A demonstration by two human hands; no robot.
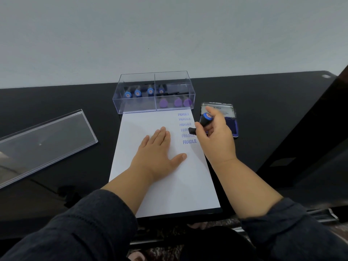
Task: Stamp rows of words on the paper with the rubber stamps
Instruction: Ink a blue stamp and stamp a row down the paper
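White paper [162,185] is laid on the black table [263,110] and is pressed flat by the open left hand [157,154]. A blue-capped rubber stamp [202,122] is gripped by the right hand [216,137] and held tilted over the column of six FRAGILE imprints [186,128], beside the open ink pad [232,123].

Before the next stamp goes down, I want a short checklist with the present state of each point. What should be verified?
1. Paper held flat: ok, the left hand lies open on it.
2. Stamp firmly gripped: ok, the right hand holds its handle, tilted above the sheet.
3. Stamp face inked: cannot tell, the face is turned away.
4. Free space under the last print: ok, the FRAGILE column has six prints and blank paper below.
5. Ink pad open and near: ok, it lies open just right of the paper.
6. Left thumb out of the stamping path: not ok, it lies just below the last print.
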